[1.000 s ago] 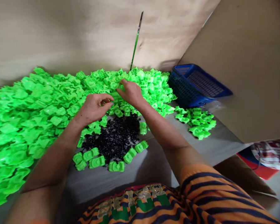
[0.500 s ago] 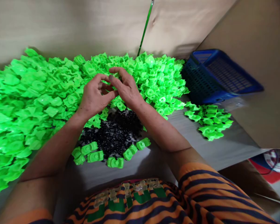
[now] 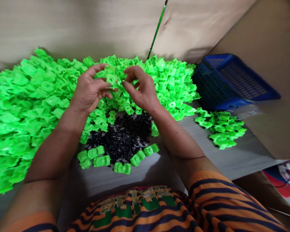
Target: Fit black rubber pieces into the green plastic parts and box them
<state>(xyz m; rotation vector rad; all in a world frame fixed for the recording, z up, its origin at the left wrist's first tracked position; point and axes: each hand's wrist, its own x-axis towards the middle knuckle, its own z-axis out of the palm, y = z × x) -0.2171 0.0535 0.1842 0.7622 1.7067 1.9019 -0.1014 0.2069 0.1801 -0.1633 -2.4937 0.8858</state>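
Nearest, on the body side of both hands, is an orange and navy striped cloth shirt (image 3: 135,212). Beyond it lies a grey, smooth-topped table (image 3: 145,175). On it, a loose arc of small green plastic car-shaped shells (image 3: 122,168) sits on the near side of the hands, one shell (image 3: 155,129) lying just beside the right forearm. Within that arc, between the forearms, spreads a pile of tiny black plastic parts (image 3: 122,138).

Above the pile, the left hand (image 3: 85,88) grips a bright green moulded plastic piece (image 3: 111,79) between thumb and fingers. The right hand (image 3: 143,90) is just beside that piece, its fingers curled and thumb apart from the forefinger; whether it holds anything small I cannot tell.

To the right of the right hand is a cluster of green plastic cars with black bits at their edges (image 3: 223,129), and beyond it a blue latticed plastic basket (image 3: 217,87), tilted. A large heap of bright green plastic pieces (image 3: 45,87) extends left of and behind the hands. Farthest, behind the heap, a thin green rod (image 3: 157,30) leans before a pale wooden board (image 3: 87,29).
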